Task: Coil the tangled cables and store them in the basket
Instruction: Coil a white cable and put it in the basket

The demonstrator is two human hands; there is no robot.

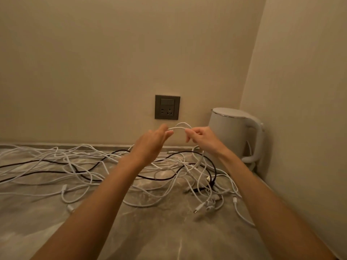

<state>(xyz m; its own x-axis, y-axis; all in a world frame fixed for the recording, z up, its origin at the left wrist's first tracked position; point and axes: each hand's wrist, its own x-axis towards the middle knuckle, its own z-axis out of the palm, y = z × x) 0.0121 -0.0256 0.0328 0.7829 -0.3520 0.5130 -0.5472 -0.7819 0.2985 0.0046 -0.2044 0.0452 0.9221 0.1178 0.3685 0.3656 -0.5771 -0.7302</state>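
Both forearms reach forward and up from the lower edge of the view, the hands raised above the worktop (169,231) and meeting just below the socket (167,106). The left hand (152,145) is seen from the back, slightly blurred, with its fingers (165,132) drawn together at the tips, pinching one side of a white cable (179,127). The right hand (201,137) faces it from close by, its fingers (189,133) curled, nipping the other side of the same cable.

Between the two hands the cable arches in a small double loop, directly under the socket and off the worktop. From the right hand a strand drops down into the tangle (93,166), which lies below the socket and spreads far to its left across the worktop. It is mostly thin white leads crossing in loose loops, with a few black cables (105,158) threaded through and several plug ends gathered below and right of the socket. A white kettle (232,132) stands right of the socket, in the corner.
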